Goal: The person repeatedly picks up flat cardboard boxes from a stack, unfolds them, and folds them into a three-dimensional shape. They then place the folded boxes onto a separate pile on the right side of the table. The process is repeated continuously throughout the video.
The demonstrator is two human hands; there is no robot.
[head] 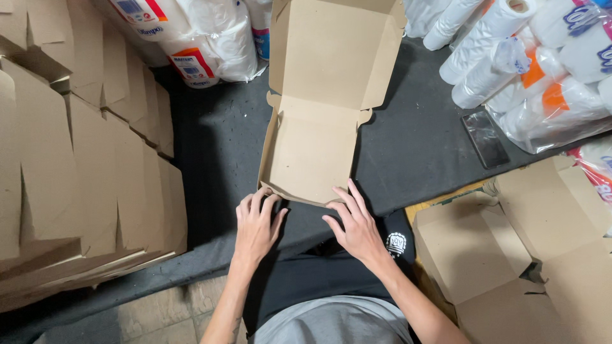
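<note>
Hands: left hand (pixel 256 226) and right hand (pixel 354 226), both open with fingers spread, fingertips touching the near edge of the cardboard box (pixel 312 150). Box: plain brown, unprinted, lid tilted up at the far side, shallow tray empty, resting centrally on the dark surface (pixel 217 146). Flat cardboard blanks (pixel 83 172) stacked left; folded boxes (pixel 510 255) right; wrapped paper rolls (pixel 529 70) and a phone (pixel 486 139) beyond. Bare dark strips flank the box on both sides.
</note>
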